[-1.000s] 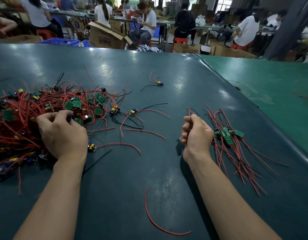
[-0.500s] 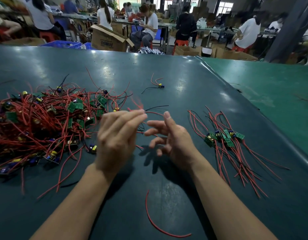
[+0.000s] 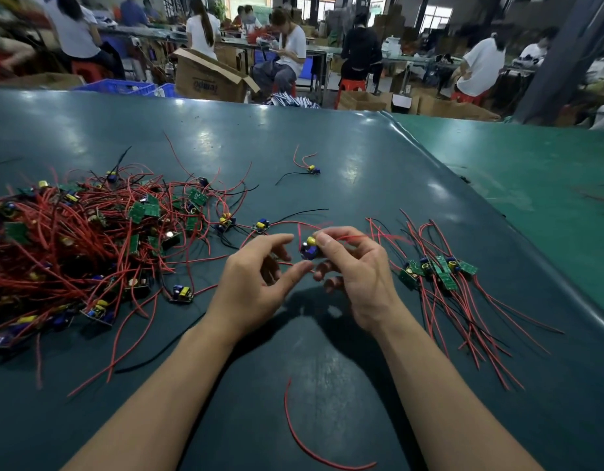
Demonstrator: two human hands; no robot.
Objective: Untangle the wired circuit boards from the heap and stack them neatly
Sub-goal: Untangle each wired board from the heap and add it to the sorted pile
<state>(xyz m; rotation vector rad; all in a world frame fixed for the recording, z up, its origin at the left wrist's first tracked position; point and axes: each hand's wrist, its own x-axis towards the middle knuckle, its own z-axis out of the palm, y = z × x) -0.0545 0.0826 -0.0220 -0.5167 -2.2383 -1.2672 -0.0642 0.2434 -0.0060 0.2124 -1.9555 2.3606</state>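
A tangled heap (image 3: 90, 239) of small green circuit boards with red and black wires covers the left of the dark green table (image 3: 361, 171). A sorted pile of boards (image 3: 436, 270) with trailing red wires lies on the right. Between them, above the table, my right hand (image 3: 355, 277) pinches one small board (image 3: 310, 248) with a yellow and a blue part, its red wires running off to the right. My left hand (image 3: 256, 283) is just left of it, fingers loosely curved, thumb tip close to the board, holding nothing that I can see.
Loose boards lie near the heap: two (image 3: 261, 225) behind my hands, one (image 3: 182, 293) to the front left, one (image 3: 313, 169) farther back. A single red wire (image 3: 304, 440) lies near the front edge. A lighter green table (image 3: 531, 178) adjoins on the right. People work at benches behind.
Both hands have met at the table's middle. My right hand now pinches a single board that it did not hold half a second ago; my left hand has left the heap.
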